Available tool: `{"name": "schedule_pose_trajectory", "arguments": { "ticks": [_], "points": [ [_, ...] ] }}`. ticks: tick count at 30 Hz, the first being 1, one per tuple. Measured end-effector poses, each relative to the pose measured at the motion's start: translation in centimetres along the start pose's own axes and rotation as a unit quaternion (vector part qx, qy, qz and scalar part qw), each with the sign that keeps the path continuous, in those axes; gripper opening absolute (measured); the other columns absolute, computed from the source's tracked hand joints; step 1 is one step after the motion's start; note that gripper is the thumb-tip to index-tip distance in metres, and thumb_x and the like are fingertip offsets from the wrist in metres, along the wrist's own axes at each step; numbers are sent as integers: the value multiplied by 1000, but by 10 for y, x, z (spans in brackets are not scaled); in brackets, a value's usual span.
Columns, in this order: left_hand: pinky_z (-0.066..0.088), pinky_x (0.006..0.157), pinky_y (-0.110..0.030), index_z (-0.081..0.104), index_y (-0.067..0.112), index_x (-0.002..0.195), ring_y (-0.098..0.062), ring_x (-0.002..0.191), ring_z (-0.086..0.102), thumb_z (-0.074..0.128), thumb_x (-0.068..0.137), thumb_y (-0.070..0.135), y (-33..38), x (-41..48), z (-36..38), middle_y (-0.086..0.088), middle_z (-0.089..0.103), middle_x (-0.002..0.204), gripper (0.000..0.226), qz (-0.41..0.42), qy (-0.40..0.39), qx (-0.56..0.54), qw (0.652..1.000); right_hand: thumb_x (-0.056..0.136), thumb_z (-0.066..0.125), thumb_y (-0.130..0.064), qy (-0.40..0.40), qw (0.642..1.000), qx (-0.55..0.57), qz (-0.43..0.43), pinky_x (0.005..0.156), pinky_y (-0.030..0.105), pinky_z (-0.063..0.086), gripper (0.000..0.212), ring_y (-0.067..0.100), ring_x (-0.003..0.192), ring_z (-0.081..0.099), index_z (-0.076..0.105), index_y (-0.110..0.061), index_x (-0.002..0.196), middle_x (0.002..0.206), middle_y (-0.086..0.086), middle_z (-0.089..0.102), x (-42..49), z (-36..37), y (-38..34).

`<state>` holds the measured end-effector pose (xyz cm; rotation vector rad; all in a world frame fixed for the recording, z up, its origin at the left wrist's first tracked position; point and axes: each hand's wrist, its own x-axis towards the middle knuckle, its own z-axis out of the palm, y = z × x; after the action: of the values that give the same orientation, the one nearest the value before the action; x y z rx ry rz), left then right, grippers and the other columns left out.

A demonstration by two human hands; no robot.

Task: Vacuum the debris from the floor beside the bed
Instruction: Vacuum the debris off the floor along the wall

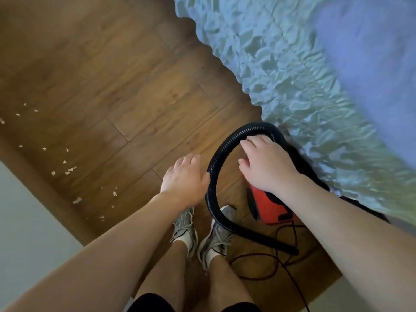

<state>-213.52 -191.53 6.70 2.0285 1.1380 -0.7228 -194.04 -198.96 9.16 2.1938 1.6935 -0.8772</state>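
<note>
A red vacuum cleaner (269,209) stands on the wooden floor (126,86) against the bed's edge. Its black ribbed hose (217,154) loops up and round, and the hose end lies on the floor near my right shoe. My right hand (266,164) lies on top of the vacuum cleaner with its fingers curled down over it; the handle is hidden under the palm. My left hand (184,179) hovers flat with relaxed fingers, its thumb against the hose loop. Several pale scraps of debris (70,170) are scattered over the floor to the left.
The bed with a ruffled pale blue cover (292,75) fills the right and top right. A white wall with a brown skirting board (45,183) runs along the lower left. A dark power cord (270,262) coils on the floor by my grey shoes (186,228).
</note>
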Motion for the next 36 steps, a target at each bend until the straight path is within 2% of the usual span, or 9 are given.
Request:
{"name": "schedule_pose_trajectory", "arguments": {
  "ticks": [4, 10, 13, 15, 19, 23, 29, 33, 36],
  "points": [
    [37, 110, -41, 35, 16, 150, -26, 138, 41, 44, 103, 49, -5, 21, 34, -4, 44, 151, 57, -13, -18, -20, 1000, 99, 53, -33, 11, 999, 6, -38, 113, 41, 39, 55, 27, 142, 36, 43, -9, 148, 152, 9, 45, 18, 27, 0],
    [50, 95, -42, 38, 17, 143, -28, 118, 56, 53, 99, 49, -10, 47, 71, -5, 57, 132, 56, -34, -39, -59, 997, 89, 70, -26, 45, 993, 9, -105, 115, 46, 36, 60, 30, 142, 38, 51, -8, 142, 148, 11, 51, 41, 59, 4],
    [59, 79, -45, 39, 19, 140, -23, 95, 64, 60, 97, 42, -9, 55, 85, -3, 63, 114, 53, -43, -20, -134, 990, 87, 74, -26, 56, 991, 4, -119, 116, 46, 32, 61, 29, 144, 36, 53, -10, 142, 149, 9, 50, 49, 71, 5],
    [60, 74, -46, 43, 19, 137, -22, 87, 67, 63, 97, 35, -7, 59, 92, -2, 66, 107, 47, -51, -8, -198, 979, 85, 76, -26, 66, 990, 7, -124, 117, 46, 32, 61, 30, 145, 36, 54, -10, 140, 148, 9, 51, 54, 77, 6],
    [59, 79, -43, 52, 18, 131, -20, 90, 66, 66, 97, 31, -9, 60, 98, -1, 67, 106, 39, -47, 25, -271, 961, 84, 78, -25, 78, 988, 11, -129, 117, 47, 30, 60, 30, 145, 35, 57, -11, 138, 148, 8, 51, 60, 83, 8],
    [58, 85, -38, 52, 23, 138, -17, 97, 65, 68, 96, 29, -11, 54, 89, 3, 67, 111, 45, -32, 42, -312, 949, 80, 81, -23, 95, 986, 1, -137, 117, 51, 27, 59, 33, 143, 37, 61, -14, 135, 147, 9, 52, 63, 77, 9],
    [55, 85, -33, 57, 27, 137, -7, 94, 64, 72, 93, 32, -6, 57, 59, 14, 65, 103, 46, -16, 59, -347, 936, 81, 80, -22, 83, 983, 6, -164, 118, 61, 17, 55, 33, 143, 35, 63, -24, 134, 145, 4, 54, 75, 56, 13],
    [58, 91, -38, 59, 28, 134, -8, 99, 66, 75, 90, 36, -4, 59, 47, 14, 67, 109, 48, -9, 81, -377, 922, 81, 80, -22, 100, 980, 33, -170, 117, 57, 21, 44, 30, 129, 48, 68, -23, 123, 127, 1, 62, 88, 41, 22],
    [56, 97, -40, 61, 27, 133, -9, 105, 66, 76, 89, 37, -5, 59, 42, 14, 68, 112, 47, -17, 98, -416, 904, 83, 77, -25, 117, 977, 55, -168, 114, 51, 27, 39, 29, 120, 51, 68, -22, 120, 121, -1, 63, 94, 32, 29]
  ]
}}
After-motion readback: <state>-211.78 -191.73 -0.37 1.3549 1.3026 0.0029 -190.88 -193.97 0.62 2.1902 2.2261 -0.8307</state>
